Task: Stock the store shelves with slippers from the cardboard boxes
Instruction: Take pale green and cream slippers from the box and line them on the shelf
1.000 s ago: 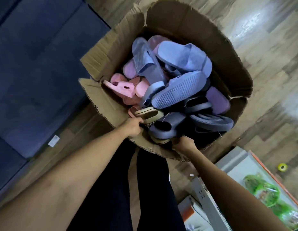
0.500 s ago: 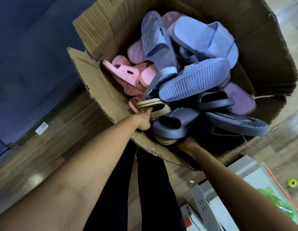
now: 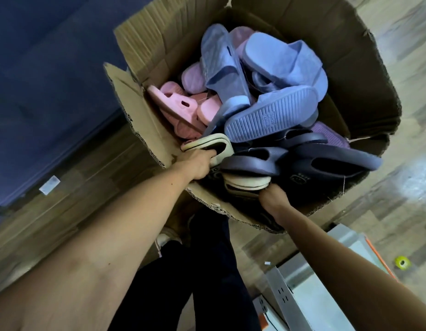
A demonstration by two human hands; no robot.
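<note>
Floor, box nearer now; L fingers, R fingers round cream slippers.

Wood-look floor, big dark blue surface left (can't tell what), white scrap at its edge, yellow-green roll far right.

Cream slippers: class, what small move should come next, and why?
Probably lift both out together: the left hand grips the upper cream slipper, the right hand the lower cream slipper, which lies under a navy slipper.
</note>
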